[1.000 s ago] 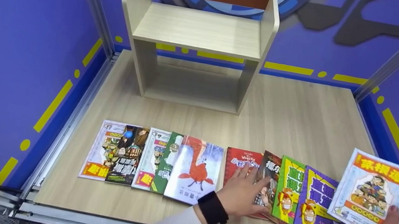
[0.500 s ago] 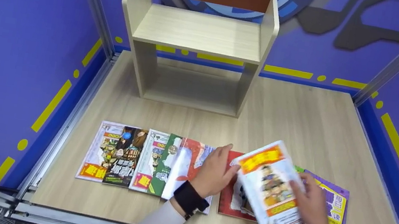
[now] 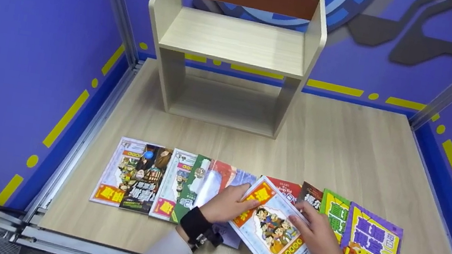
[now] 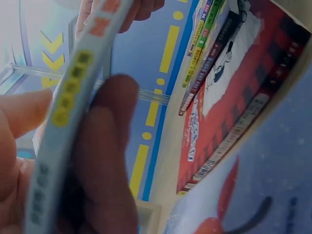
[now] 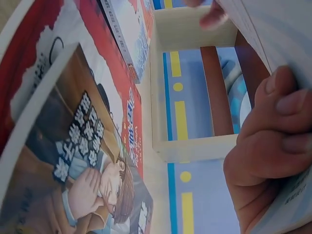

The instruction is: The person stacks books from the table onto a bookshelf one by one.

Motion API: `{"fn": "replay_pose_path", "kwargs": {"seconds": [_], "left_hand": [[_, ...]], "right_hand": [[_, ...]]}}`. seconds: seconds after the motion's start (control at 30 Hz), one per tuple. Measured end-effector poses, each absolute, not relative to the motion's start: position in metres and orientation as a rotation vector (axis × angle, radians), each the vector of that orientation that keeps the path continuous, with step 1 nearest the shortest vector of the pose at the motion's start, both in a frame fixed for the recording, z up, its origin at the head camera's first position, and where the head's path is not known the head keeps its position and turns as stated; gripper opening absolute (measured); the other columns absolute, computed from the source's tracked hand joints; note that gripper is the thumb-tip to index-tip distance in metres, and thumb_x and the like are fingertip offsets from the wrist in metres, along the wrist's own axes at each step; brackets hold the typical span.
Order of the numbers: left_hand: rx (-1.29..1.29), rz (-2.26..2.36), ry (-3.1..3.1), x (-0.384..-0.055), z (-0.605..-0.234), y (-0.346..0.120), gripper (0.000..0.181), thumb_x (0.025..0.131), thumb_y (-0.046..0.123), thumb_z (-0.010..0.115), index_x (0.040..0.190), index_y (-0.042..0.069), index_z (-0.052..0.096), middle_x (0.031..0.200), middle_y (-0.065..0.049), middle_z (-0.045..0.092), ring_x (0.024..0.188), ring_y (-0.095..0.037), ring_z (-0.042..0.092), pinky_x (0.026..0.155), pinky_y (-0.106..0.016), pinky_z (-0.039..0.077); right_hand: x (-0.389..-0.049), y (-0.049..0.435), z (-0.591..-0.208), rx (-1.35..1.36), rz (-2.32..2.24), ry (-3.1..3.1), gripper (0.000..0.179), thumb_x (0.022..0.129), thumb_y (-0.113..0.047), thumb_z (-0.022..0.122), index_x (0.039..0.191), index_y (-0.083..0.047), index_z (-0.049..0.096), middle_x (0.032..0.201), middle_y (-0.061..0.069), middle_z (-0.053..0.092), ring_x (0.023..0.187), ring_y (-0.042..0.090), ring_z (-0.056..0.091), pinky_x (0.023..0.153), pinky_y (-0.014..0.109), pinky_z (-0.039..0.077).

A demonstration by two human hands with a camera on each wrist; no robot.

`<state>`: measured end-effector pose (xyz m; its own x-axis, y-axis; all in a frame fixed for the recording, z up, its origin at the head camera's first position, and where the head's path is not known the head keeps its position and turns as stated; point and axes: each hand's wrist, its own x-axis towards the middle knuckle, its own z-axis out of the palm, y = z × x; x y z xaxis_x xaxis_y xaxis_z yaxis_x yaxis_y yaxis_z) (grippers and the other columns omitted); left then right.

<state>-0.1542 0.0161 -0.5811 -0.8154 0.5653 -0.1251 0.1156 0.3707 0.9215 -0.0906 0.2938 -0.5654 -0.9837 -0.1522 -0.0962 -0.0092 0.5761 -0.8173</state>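
One pale-blue rectangular paper book with orange bands (image 3: pixel 274 235), held aslant above the table; upper-left end pinched by left hand (image 3: pixel 225 204), right edge gripped by right hand (image 3: pixel 319 237). Behind: multicoloured flat paperbacks (image 3: pixel 241 176) on pale wood-grain table (image 3: pixel 352 150). Farther: two-tier pale wooden shelf (image 3: pixel 234 41), upright.

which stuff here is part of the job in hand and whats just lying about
Likely the job:
- white-and-orange book, held by left hand and right hand
- other books, lying flat
- two-tier bookshelf

Just surroundings:
- metal frame
- printed wall panels
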Motion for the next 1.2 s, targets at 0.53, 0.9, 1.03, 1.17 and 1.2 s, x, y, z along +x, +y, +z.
{"fn": "replay_pose_path", "kwargs": {"seconds": [0.53, 0.9, 1.03, 1.17, 1.2], "left_hand": [[0.537, 1.619, 2.421, -0.145, -0.588, 0.006, 0.031, 0.111, 0.039, 0.055, 0.122, 0.011, 0.058, 0.090, 0.002, 0.063, 0.071, -0.004, 0.060, 0.061, -0.021, 0.052], [0.327, 1.694, 2.579, -0.145, -0.589, 0.004, 0.035, 0.113, 0.036, 0.053, 0.127, 0.004, 0.057, 0.091, -0.002, 0.062, 0.075, -0.007, 0.057, 0.062, -0.023, 0.049], [0.238, 1.731, 2.605, -0.145, -0.591, 0.004, 0.029, 0.111, 0.035, 0.057, 0.118, 0.007, 0.057, 0.085, -0.001, 0.058, 0.071, -0.009, 0.053, 0.060, -0.023, 0.045], [0.082, 1.815, 2.597, -0.144, -0.591, 0.001, 0.028, 0.107, 0.032, 0.066, 0.120, 0.009, 0.059, 0.091, -0.002, 0.064, 0.077, -0.011, 0.057, 0.064, -0.024, 0.048], [0.044, 1.832, 2.595, -0.144, -0.591, 0.000, 0.030, 0.105, 0.031, 0.068, 0.123, 0.008, 0.060, 0.093, -0.003, 0.067, 0.078, -0.011, 0.058, 0.065, -0.024, 0.049]], "right_hand": [[-0.091, 0.290, -0.572, 0.494, -1.824, 2.634, 0.040, 0.111, -0.027, 0.057, 0.146, -0.009, 0.052, 0.099, 0.008, 0.068, 0.072, 0.012, 0.065, 0.060, 0.025, 0.054], [-0.082, 0.254, -0.595, 0.501, -1.940, 2.361, 0.052, 0.114, -0.025, 0.048, 0.161, -0.015, 0.030, 0.147, 0.016, 0.059, 0.109, 0.008, 0.069, 0.089, 0.021, 0.059], [-0.085, 0.247, -0.592, 0.453, -1.988, 2.380, 0.051, 0.114, -0.024, 0.047, 0.161, -0.014, 0.030, 0.147, 0.016, 0.059, 0.111, 0.010, 0.067, 0.090, 0.021, 0.059], [-0.087, 0.242, -0.588, 0.429, -2.071, 2.349, 0.048, 0.114, -0.020, 0.049, 0.158, -0.009, 0.034, 0.145, 0.019, 0.060, 0.110, 0.008, 0.069, 0.088, 0.022, 0.061], [-0.087, 0.241, -0.588, 0.434, -2.101, 2.332, 0.048, 0.113, -0.018, 0.050, 0.158, -0.008, 0.034, 0.147, 0.020, 0.060, 0.110, 0.007, 0.069, 0.089, 0.023, 0.062]]}}
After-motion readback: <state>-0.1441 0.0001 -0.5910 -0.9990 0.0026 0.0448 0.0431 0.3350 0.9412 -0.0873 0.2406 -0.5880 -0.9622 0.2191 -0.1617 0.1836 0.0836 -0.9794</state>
